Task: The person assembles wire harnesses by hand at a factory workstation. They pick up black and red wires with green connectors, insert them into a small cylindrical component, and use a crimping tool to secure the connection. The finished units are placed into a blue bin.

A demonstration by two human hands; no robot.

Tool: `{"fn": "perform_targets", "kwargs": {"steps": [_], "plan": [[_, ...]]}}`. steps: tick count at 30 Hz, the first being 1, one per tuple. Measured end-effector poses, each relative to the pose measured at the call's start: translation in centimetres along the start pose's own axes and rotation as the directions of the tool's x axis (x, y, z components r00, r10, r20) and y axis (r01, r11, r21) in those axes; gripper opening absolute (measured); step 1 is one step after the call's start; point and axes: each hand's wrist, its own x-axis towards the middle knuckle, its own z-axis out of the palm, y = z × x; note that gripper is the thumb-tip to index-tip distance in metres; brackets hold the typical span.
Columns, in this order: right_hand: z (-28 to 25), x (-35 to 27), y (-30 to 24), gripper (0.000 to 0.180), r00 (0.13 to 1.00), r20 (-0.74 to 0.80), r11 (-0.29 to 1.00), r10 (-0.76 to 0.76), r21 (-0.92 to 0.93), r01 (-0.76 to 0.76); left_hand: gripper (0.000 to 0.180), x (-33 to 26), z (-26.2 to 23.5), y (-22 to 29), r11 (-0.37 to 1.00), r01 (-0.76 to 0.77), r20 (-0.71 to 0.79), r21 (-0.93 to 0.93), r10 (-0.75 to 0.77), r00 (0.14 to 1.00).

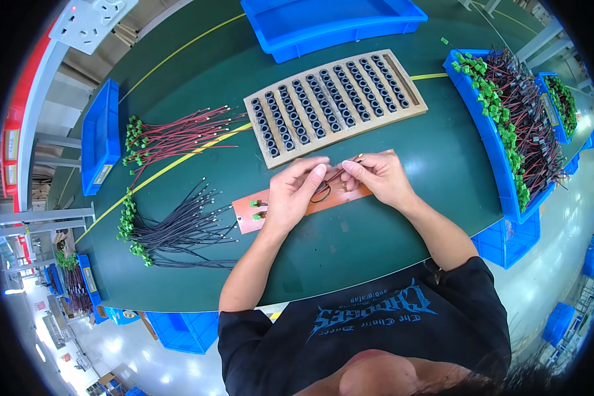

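Both hands meet over a flat orange-brown strip (pixel 350 195) lying on the green table (pixel 389 237). My left hand (pixel 294 191) pinches thin red and black wires (pixel 333 175) and covers a small black ring (pixel 321 193) threaded on them. My right hand (pixel 379 177) pinches the same wires at their bare ends, close to my left fingertips. Two green connectors (pixel 255 208) rest on the left end of the strip. Just beyond the hands lies a wooden tray (pixel 412 104) with rows of black ring cores (pixel 323 102).
A bundle of red wires with green plugs (pixel 171 137) and a bundle of black ones (pixel 178 231) lie at the left. A blue bin of finished wired pieces (pixel 518 125) stands at the right, another blue bin (pixel 330 20) at the back, a narrow one (pixel 100 135) far left.
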Motion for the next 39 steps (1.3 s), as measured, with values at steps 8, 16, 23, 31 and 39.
{"fn": "perform_targets", "kwargs": {"steps": [8, 16, 23, 31, 39], "plan": [[0.1, -1.2, -0.2, 0.028, 0.996, -0.008, 0.979, 0.089, 0.187, -0.086, 0.028, -2.6, -2.7, 2.2, 0.793, -0.315, 0.198, 0.522, 0.246, 0.949], [-1.1, -1.7, 0.8, 0.023, 0.861, -0.003, 0.68, -0.509, -0.615, 0.4, 0.021, -2.2, -1.3, 2.1, 0.551, -0.528, 0.312, 0.646, 0.441, 0.841], [-1.8, -1.9, 1.2, 0.023, 0.892, 0.023, 0.632, -0.451, -0.697, 0.338, 0.023, -1.9, -1.0, 0.5, 0.527, -0.486, 0.287, 0.697, 0.417, 0.863], [-2.2, -2.0, 1.6, 0.018, 0.897, -0.004, 0.67, -0.442, -0.666, 0.327, 0.021, -1.9, -0.2, 0.4, 0.57, -0.454, 0.231, 0.685, 0.42, 0.877], [-2.7, -2.0, 1.6, 0.024, 0.883, -0.003, 0.667, -0.469, -0.657, 0.351, 0.023, -1.8, -0.1, -0.3, 0.596, -0.421, 0.204, 0.684, 0.398, 0.895]]}}
